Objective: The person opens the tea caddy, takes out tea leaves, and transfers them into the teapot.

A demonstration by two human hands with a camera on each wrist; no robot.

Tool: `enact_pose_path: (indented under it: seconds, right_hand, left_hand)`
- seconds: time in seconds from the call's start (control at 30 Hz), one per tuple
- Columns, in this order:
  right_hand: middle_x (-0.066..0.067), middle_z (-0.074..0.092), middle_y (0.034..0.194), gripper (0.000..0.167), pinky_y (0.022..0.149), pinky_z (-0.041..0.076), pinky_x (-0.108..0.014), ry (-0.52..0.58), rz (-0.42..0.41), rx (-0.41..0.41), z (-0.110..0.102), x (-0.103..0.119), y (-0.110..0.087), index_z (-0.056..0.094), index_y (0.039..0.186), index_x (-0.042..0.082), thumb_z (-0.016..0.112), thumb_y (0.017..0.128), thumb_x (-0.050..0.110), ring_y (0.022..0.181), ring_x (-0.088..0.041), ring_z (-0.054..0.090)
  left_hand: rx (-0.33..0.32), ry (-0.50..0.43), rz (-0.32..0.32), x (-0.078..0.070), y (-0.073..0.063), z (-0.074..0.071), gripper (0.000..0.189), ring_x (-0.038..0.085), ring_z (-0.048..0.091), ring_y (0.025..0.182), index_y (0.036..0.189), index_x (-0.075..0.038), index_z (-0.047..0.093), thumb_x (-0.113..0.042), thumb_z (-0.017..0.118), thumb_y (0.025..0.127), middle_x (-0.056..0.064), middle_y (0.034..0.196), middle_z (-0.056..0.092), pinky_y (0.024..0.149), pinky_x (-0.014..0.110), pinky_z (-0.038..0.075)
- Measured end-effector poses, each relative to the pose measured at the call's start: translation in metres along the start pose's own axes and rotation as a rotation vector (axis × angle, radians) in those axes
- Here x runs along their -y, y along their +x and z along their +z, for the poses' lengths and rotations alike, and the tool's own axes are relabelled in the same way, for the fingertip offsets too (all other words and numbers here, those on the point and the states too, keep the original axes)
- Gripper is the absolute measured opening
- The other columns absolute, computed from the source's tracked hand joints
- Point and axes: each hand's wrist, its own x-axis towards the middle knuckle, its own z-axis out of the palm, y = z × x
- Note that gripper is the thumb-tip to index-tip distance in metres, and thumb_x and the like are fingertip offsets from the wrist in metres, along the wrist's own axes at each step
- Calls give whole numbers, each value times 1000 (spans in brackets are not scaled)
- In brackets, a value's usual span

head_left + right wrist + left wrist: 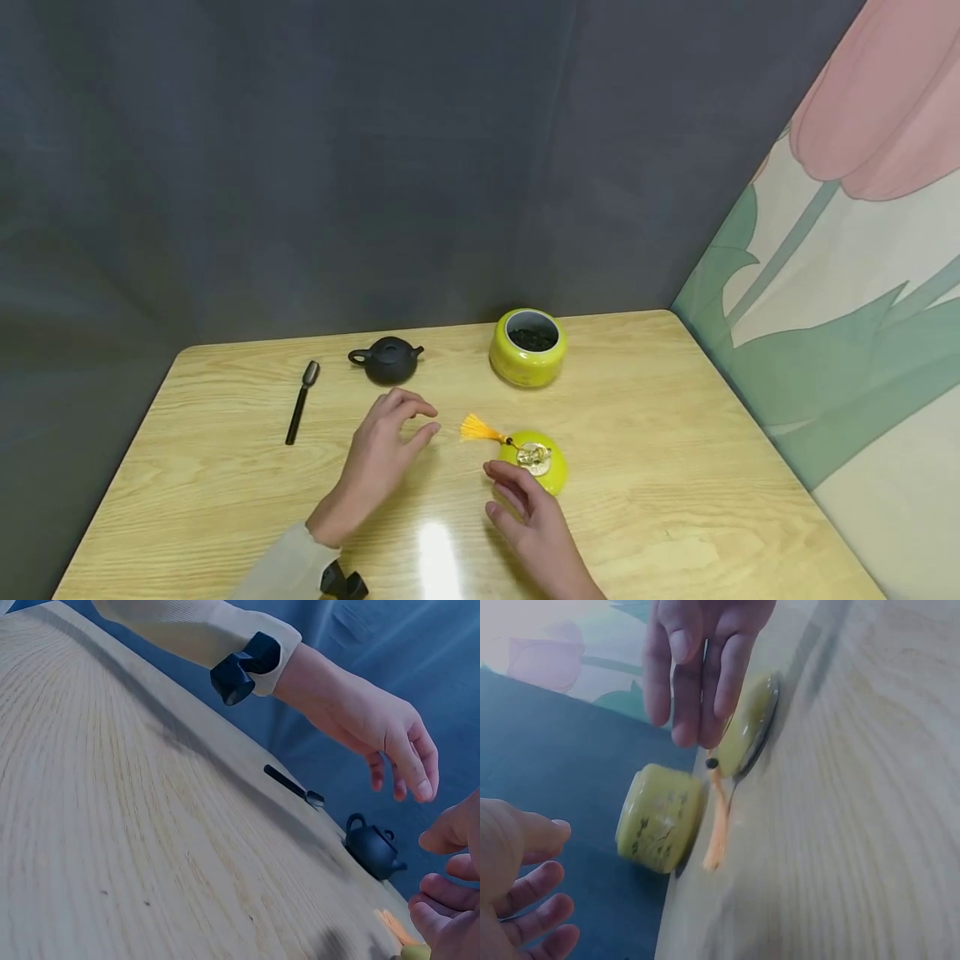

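My left hand hovers over the middle of the table, its fingers loosely bent and holding nothing, just in front of a black teapot. Nearer the front, my right hand hangs above the wood with relaxed fingers, also holding nothing. Close beyond its fingertips lies a yellow-green lid with a gold ornament and an orange tassel; the hand partly covers it in the head view. Behind the lid stands the matching yellow-green jar, uncovered, with dark tea leaves inside.
A small dark scoop with a black handle lies at the left, beside the teapot. A dark curtain hangs along the table's back edge. On the right, a wall panel with a tulip pattern borders the wooden table.
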Motion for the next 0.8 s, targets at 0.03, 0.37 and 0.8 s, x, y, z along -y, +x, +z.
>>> enact_pose_path:
  seconds: [0.03, 0.37, 0.8]
  right_hand:
    - [-19, 58, 154, 50, 119, 46, -22, -2, 0, -7, -1, 0, 0, 58, 147, 4, 71, 99, 0, 147, -31, 55]
    - [-18, 58, 154, 53, 114, 49, -19, 23, -2, -129, -32, 6, 2, 54, 148, -1, 68, 98, -5, 146, -34, 55]
    - [-21, 58, 153, 48, 105, 51, -10, 93, -64, -361, -83, 17, 72, 48, 153, 0, 60, 106, 0, 136, -12, 62]
  left_hand:
    - [1, -2, 6, -1, 0, 3, 12, 15, 64, 109, 106, -21, 79, -21, 83, 94, -8, 112, 68, 85, 37, 58]
    - [94, -18, 42, -18, 3, 34, 15, 12, 62, 106, 106, -19, 80, -25, 85, 93, -10, 111, 67, 83, 30, 57]
    - [254, 12, 134, -52, 17, 87, 20, 11, 62, 108, 110, -21, 79, -33, 83, 95, -8, 116, 67, 90, 31, 57]
